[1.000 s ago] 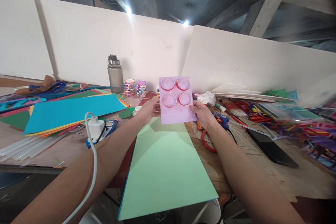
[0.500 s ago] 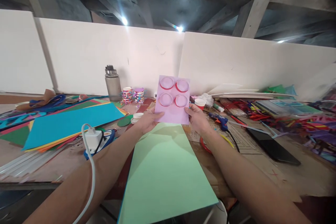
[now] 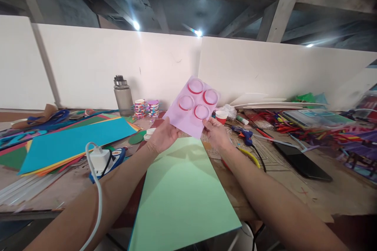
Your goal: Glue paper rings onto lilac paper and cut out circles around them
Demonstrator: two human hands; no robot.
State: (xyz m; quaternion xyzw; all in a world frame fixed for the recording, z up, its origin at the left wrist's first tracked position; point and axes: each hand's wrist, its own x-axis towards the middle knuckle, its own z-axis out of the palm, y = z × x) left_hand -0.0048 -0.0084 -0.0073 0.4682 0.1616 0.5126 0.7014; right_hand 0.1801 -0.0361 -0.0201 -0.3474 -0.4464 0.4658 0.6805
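Nearest the camera a large pale green sheet (image 3: 179, 196) of smooth, matte card lies flat on the worn brown desk (image 3: 324, 196), its near edge hanging over the desk's front. A white cable (image 3: 96, 204) curves up beside the left forearm to a boxy white plug adapter (image 3: 98, 159).

Above the far end of the green sheet both hands hold up a lilac paper card (image 3: 191, 108), a thin rectangle bearing four round rings with red rims set two by two. The left hand (image 3: 161, 136) has its grip closed on the card's lower left edge, and the right hand (image 3: 215, 133) pinches the lower right corner between thumb and fingers. The card stands clear of the desk, rising up and away from both grips, so the rings sit well above the fingers.

Half a second ago the card stood square to the camera; now it is turned clockwise, its top leaning right, and the hands have drawn a little closer together.

Farther back, a fanned stack of coloured sheets topped by a blue sheet (image 3: 73, 141) lies to the left, a red-and-white cup (image 3: 220, 117) sits just beyond the right hand, and a grey bottle (image 3: 123, 96) with a metal cap stands before the white wall boards.
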